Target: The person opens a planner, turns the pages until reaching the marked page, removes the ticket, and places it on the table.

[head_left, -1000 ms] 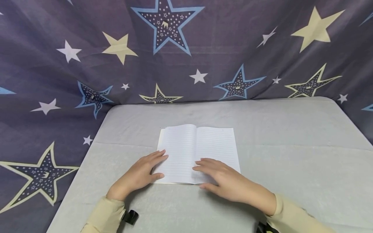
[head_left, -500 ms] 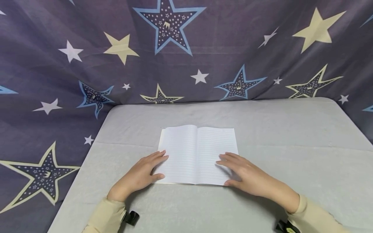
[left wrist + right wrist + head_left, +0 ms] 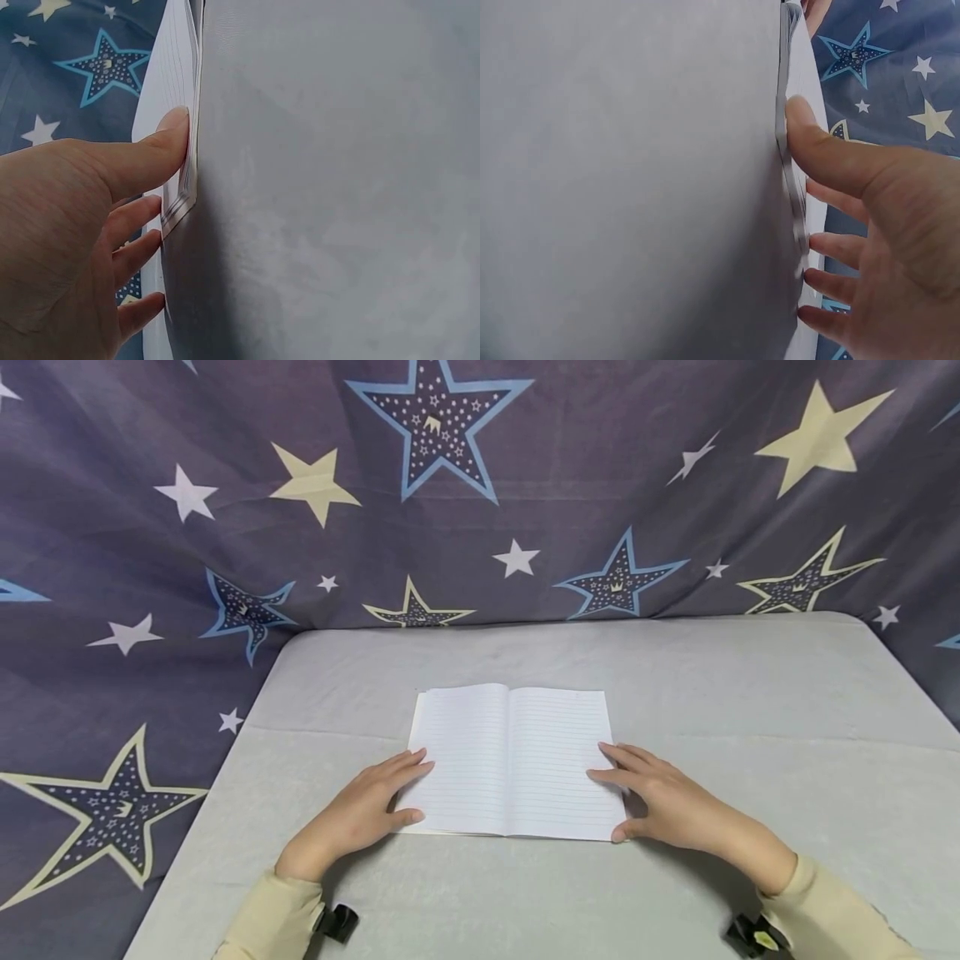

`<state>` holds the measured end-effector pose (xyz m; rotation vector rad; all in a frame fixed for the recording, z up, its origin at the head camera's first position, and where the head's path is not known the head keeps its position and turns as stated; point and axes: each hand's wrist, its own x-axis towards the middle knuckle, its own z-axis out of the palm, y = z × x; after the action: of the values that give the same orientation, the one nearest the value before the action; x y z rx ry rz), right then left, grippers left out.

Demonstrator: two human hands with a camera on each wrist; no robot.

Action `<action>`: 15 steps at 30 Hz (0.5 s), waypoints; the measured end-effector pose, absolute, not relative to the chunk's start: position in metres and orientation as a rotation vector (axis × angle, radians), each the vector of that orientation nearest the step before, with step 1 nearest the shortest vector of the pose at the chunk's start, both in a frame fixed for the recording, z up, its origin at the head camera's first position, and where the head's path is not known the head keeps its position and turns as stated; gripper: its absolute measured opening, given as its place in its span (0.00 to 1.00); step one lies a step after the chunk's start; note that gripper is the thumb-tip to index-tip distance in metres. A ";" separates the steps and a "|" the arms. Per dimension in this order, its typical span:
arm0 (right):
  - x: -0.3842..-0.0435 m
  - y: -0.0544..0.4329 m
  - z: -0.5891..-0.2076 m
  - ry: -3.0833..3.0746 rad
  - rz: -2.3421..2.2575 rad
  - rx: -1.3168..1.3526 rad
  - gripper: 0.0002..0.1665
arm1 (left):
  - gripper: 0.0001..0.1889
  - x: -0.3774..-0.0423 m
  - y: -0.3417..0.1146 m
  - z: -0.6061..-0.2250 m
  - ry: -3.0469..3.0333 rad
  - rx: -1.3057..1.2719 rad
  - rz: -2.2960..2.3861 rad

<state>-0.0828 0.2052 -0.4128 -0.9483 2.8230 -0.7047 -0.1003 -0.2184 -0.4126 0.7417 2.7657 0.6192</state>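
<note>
An exercise book (image 3: pixel 468 752) with blank ruled pages lies spread at its middle on the table. My left hand (image 3: pixel 363 802) rests on the lower left of the book, thumb and fingertips on the left page near its outer edge. The left wrist view shows that thumb (image 3: pixel 174 135) on the corner of the page stack (image 3: pixel 178 196). At the lower right corner lies my right hand (image 3: pixel 671 797), its fingers spread and touching the right page's edge. In the right wrist view the right thumb (image 3: pixel 802 120) lies against the book's edge (image 3: pixel 789 161). Neither hand grips the book.
The table is covered with a pale grey cloth (image 3: pixel 750 693). Behind it and along its left side hangs a dark curtain (image 3: pixel 555 460) printed with stars. Both forearms wear beige sleeves (image 3: pixel 273 914), with a black wrist device (image 3: pixel 337 922) at each cuff.
My right hand has slid rightward across the right page, from near the centre fold to the outer edge. The right page now lies uncovered. The left hand has stayed in place.
</note>
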 end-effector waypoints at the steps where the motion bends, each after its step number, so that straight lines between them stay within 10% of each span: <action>1: -0.083 0.205 -0.413 2.837 -0.700 -0.950 0.43 | 0.35 -0.100 -0.218 -0.413 2.766 0.743 0.620; 8: -0.079 0.193 -0.413 2.954 -0.592 -0.881 0.38 | 0.35 -0.101 -0.218 -0.413 2.764 0.746 0.621; 15: -0.079 0.179 -0.409 3.039 -0.733 -0.713 0.57 | 0.35 -0.100 -0.218 -0.412 2.765 0.746 0.616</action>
<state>-0.0788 0.1793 -0.4087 -0.7130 3.0393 -0.7333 -0.1003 -0.2178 -0.4124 0.7460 2.7650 0.6165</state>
